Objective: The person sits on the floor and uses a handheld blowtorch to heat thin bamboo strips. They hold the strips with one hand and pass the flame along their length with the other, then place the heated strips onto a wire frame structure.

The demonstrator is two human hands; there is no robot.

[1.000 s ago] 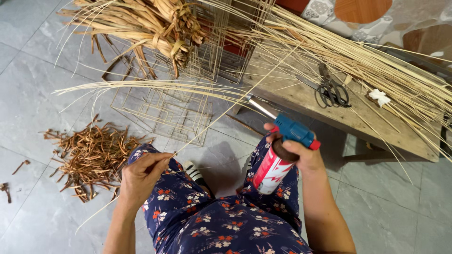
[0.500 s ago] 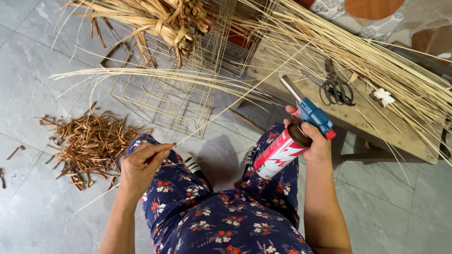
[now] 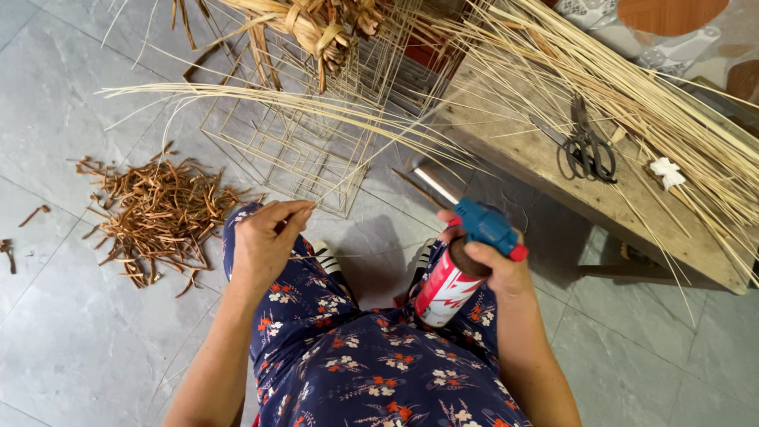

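Pale, thin cane strip point(image 3: 360, 162) runs from the pinched fingertips of the left hand point(image 3: 265, 241) at centre left up toward the wire frame point(image 3: 292, 146). Right hand point(image 3: 494, 265), lower centre, has its grip closed round a red-and-white gas canister point(image 3: 444, 291) with a blue torch head point(image 3: 486, 225). Its nozzle tip is hard to make out. Scissors point(image 3: 585, 150) lie on the wooden surface point(image 3: 553, 170), upper right.

I note the left hand point(image 3: 265, 243) raised over the left knee, fingertips pinched together, wrist straight. The right hand point(image 3: 494, 265) is wrapped in a full grip (thumb on top), forearm extended over the right thigh.
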